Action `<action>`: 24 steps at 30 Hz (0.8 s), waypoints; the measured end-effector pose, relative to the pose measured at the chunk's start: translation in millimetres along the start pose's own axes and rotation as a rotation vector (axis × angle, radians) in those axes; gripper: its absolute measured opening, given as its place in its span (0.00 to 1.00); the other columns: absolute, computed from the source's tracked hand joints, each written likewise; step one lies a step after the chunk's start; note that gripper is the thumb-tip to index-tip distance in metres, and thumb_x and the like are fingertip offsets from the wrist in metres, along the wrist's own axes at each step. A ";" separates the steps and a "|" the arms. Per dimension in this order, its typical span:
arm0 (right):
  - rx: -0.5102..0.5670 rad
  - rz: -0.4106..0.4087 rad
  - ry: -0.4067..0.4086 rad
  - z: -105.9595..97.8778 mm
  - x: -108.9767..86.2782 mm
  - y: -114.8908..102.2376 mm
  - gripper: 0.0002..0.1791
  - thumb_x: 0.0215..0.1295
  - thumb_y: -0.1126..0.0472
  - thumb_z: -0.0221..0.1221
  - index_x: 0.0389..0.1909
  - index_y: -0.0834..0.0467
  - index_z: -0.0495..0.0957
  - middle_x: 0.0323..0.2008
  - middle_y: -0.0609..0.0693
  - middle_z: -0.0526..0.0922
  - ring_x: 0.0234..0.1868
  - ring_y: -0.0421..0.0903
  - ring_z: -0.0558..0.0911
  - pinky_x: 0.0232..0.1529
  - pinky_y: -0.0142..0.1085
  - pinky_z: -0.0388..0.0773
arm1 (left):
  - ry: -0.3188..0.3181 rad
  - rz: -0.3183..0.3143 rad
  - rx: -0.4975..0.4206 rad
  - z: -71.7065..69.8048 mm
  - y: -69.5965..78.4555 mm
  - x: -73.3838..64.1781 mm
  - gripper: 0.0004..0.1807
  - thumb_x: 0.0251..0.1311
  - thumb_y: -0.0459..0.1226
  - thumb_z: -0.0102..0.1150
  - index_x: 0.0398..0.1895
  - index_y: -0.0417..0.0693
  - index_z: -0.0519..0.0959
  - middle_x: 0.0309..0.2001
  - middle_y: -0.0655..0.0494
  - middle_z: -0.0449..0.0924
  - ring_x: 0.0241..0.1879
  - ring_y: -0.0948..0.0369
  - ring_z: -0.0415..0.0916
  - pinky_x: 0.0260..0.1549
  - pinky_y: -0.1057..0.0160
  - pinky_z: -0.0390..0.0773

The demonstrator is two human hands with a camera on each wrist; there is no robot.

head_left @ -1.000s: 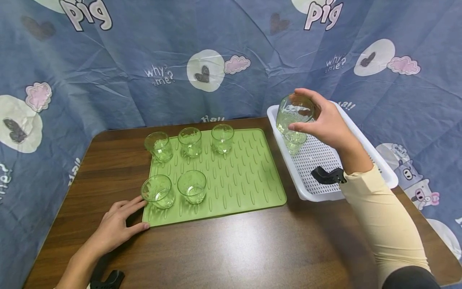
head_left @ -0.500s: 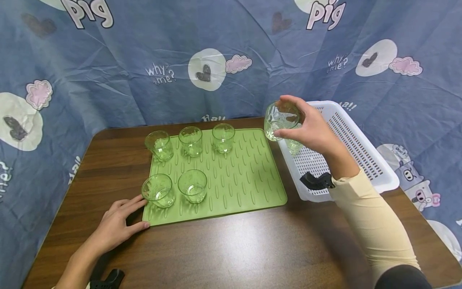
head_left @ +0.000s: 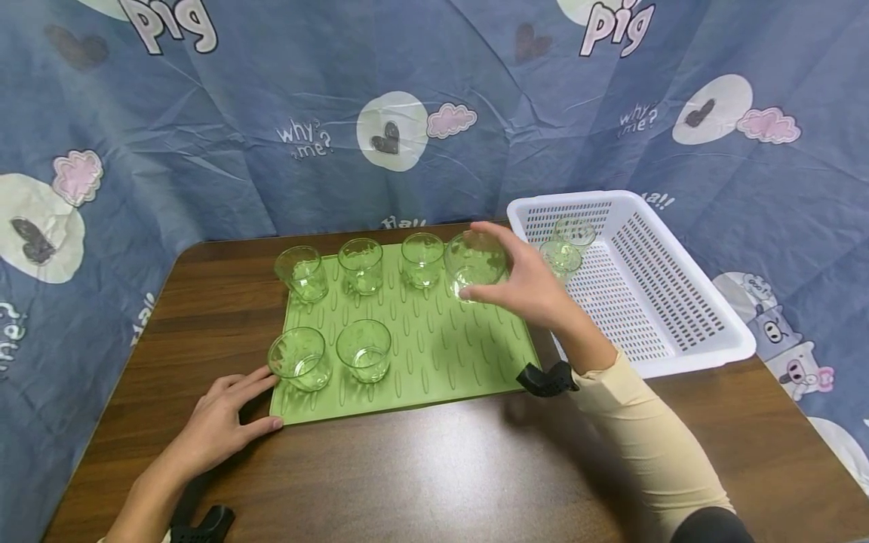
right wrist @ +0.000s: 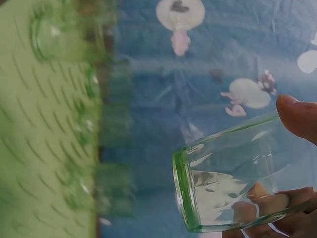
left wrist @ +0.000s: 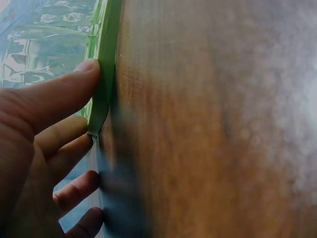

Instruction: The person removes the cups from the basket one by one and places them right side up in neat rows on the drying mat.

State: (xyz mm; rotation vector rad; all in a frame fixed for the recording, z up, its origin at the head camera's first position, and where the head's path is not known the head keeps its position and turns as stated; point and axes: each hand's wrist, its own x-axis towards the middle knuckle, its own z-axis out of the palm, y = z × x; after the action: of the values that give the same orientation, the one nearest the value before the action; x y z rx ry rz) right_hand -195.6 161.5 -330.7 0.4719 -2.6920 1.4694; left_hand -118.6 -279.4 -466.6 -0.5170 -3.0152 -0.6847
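Observation:
My right hand (head_left: 526, 283) grips a clear greenish drinking glass (head_left: 468, 264) by its sides, thumb in front and fingers behind, over the back right of the green ribbed mat (head_left: 441, 347). In the right wrist view the held glass (right wrist: 228, 183) has its thick base apart from the mat. Several more glasses stand upright on the mat: three in the back row, including a glass (head_left: 422, 260) just left of the held one, and two at the front left. My left hand (head_left: 217, 422) rests at the mat's front left corner, its fingers loosely extended; the thumb touches the mat's edge (left wrist: 106, 64).
A white perforated plastic basket (head_left: 679, 279) stands right of the mat, with two glasses (head_left: 561, 258) at its left side. Under everything is a brown wooden table (head_left: 407, 475). A blue printed cloth (head_left: 271, 90) hangs behind the table.
My right hand has carried the glass leftward and down, from above the basket to over the mat's back right. My left hand stays at the mat's corner.

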 end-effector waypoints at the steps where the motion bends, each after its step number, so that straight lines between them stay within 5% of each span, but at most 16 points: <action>1: -0.010 -0.006 -0.009 5.6 -0.1 2.1 0.51 0.47 0.57 0.77 0.73 0.47 0.63 0.65 0.48 0.76 0.54 0.52 0.80 0.57 0.47 0.77 | -0.003 -0.001 -0.003 0.0 0.4 0.0 0.36 0.48 0.45 0.76 0.61 0.41 0.77 0.67 0.37 0.72 0.59 0.41 0.65 0.48 0.31 0.64; 6: -0.015 -0.030 -0.056 30.3 -0.9 13.0 0.50 0.47 0.57 0.77 0.72 0.50 0.63 0.67 0.49 0.74 0.65 0.53 0.75 0.66 0.50 0.71 | 0.004 0.005 -0.008 1.0 1.0 -0.3 0.36 0.47 0.45 0.76 0.61 0.41 0.78 0.67 0.37 0.72 0.59 0.41 0.66 0.48 0.32 0.64; 24: 0.067 0.042 -0.138 84.0 -5.2 44.1 0.51 0.47 0.59 0.77 0.73 0.50 0.62 0.69 0.48 0.73 0.68 0.54 0.72 0.70 0.54 0.66 | 0.033 0.017 -0.013 -1.3 -1.5 -0.7 0.36 0.46 0.44 0.77 0.61 0.42 0.78 0.66 0.38 0.73 0.58 0.42 0.67 0.47 0.32 0.63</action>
State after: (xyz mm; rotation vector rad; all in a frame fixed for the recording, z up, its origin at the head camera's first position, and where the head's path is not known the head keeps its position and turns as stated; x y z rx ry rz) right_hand -193.8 115.5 -413.8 0.5424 -2.7799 1.5988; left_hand -118.5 -281.4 -466.2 -0.5257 -2.9738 -0.7053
